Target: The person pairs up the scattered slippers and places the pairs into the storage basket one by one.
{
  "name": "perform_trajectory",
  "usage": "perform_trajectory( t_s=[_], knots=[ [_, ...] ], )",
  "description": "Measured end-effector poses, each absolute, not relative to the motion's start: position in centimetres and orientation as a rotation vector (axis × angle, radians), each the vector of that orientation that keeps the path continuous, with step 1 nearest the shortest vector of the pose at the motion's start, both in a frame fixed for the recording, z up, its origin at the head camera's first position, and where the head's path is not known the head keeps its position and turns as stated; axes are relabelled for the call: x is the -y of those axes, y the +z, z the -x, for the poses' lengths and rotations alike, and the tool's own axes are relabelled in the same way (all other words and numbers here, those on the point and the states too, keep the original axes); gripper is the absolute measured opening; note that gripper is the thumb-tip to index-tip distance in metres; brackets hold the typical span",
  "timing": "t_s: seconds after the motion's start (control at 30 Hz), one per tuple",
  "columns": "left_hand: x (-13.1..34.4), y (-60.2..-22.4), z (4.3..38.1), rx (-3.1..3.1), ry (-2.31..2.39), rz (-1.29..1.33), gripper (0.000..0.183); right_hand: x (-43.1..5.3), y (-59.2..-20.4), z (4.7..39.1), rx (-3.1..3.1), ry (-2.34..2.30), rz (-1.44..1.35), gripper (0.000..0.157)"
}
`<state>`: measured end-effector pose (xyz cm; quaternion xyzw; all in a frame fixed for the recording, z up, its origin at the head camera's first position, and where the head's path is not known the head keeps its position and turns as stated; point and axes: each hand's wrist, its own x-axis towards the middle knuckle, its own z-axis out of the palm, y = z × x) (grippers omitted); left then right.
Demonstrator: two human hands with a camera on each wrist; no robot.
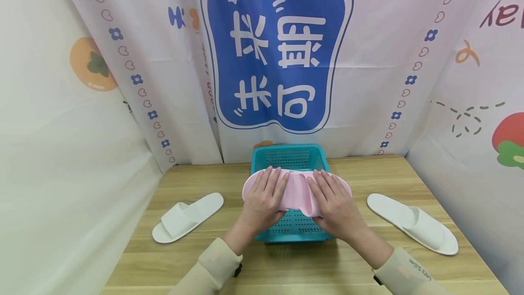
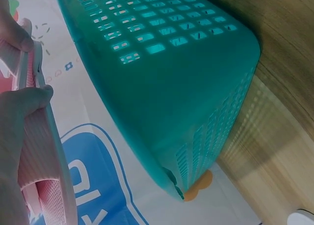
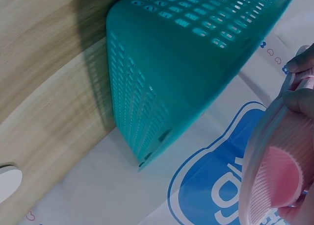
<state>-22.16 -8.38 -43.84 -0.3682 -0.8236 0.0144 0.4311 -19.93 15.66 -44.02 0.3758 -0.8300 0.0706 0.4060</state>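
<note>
Both hands hold pink slippers (image 1: 295, 190) over the basket, pressed together so that their layers overlap; I cannot tell how the two lie. My left hand (image 1: 262, 201) grips the left part, fingers across the ribbed strap and thumb at the near edge. Opposite it, my right hand (image 1: 337, 204) grips the right part the same way. The right wrist view shows the soles' edges (image 3: 262, 132) and an open strap. Below is a teal plastic basket (image 1: 300, 236) with perforated walls, standing on the table; the slippers and hands hide part of its opening.
One white slipper (image 1: 204, 208) lies on the wooden table (image 1: 282, 270) to the left, another white slipper (image 1: 393, 208) to the right. A printed white curtain (image 1: 368, 104) hangs behind the table, with cloth walls on both sides.
</note>
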Motion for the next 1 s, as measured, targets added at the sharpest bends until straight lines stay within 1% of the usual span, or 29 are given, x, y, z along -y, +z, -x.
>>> perform_trajectory(
  t_s=[0.4,1.0],
  knots=[
    [8.28,-43.77,22.12,2.066,0.040,0.916,0.087,-15.63,-43.99,20.01,2.095,0.192,-0.941,0.090],
    [8.13,-43.71,22.04,2.070,0.045,0.920,0.088,-15.62,-44.18,19.90,2.112,0.188,-0.930,0.092]
  ],
)
